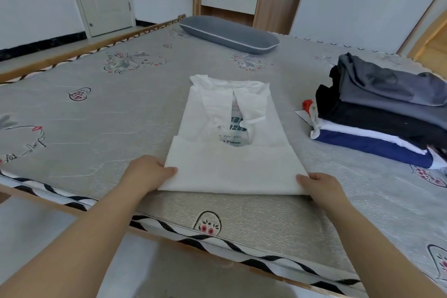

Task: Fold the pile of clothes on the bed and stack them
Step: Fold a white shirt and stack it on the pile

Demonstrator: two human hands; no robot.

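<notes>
Currently, a white shirt (229, 143) lies flat on the bed (108, 109), near the front edge and roughly centred between the hands. Its long axis runs from the person toward the far side of the bed; the collar points away, toward the pillow (229, 34). Both sleeves are folded inward over the chest, leaving part of a printed front visible between them. The bottom section is folded up over the body, so a doubled edge faces the person.

The left hand (147, 172) pinches the near left corner of the fold, thumb on top. The right hand (321, 186) pinches the near right corner likewise.

A stack (382, 113) of folded clothes sits well apart to the right.
</notes>
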